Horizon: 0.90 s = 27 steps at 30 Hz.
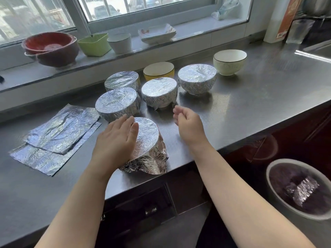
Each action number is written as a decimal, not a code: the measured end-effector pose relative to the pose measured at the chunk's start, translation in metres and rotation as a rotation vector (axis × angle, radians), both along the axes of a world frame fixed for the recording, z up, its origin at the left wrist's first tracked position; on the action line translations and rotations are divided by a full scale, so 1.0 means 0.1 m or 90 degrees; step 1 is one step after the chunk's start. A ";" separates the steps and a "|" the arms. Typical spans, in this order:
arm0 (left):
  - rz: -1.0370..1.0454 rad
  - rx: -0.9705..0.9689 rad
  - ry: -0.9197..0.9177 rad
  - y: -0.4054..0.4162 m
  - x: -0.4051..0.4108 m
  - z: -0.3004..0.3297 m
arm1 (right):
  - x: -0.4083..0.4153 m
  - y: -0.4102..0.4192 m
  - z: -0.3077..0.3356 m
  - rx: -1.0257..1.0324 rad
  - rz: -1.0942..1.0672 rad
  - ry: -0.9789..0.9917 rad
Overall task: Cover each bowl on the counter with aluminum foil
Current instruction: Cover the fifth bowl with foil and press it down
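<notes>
The left hand (117, 138) lay flat, grip spread, on the foil bowl (148, 149). The right hand (188, 122) hovered, fingers loosely curled, holding nothing.

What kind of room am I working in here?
Most likely a home kitchen: a steel counter under a window, bowls and dishes along the sill, and what looks like a sink edge at the far right.

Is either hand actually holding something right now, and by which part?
Nothing is gripped. The left hand rests flat against the left side of the nearest foil-covered bowl; the right hand is open and empty above the counter.
</notes>
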<state>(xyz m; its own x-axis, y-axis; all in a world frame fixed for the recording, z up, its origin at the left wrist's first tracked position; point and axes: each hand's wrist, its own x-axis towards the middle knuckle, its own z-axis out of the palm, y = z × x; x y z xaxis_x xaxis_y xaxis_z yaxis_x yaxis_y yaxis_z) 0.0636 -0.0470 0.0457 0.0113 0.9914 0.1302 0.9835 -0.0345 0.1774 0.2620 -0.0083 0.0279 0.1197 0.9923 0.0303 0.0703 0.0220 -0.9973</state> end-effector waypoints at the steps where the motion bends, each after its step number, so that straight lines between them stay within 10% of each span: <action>1: 0.002 0.000 -0.001 0.00 0.00 0.00 | -0.01 -0.08 0.08 0.002 0.031 0.061; 16: 0.009 -0.002 0.001 0.00 0.01 0.01 | -0.38 -0.25 0.00 -0.162 0.316 0.231; 27: 0.017 -0.008 -0.011 -0.02 0.04 0.05 | -0.17 -0.51 -0.09 0.016 0.112 0.163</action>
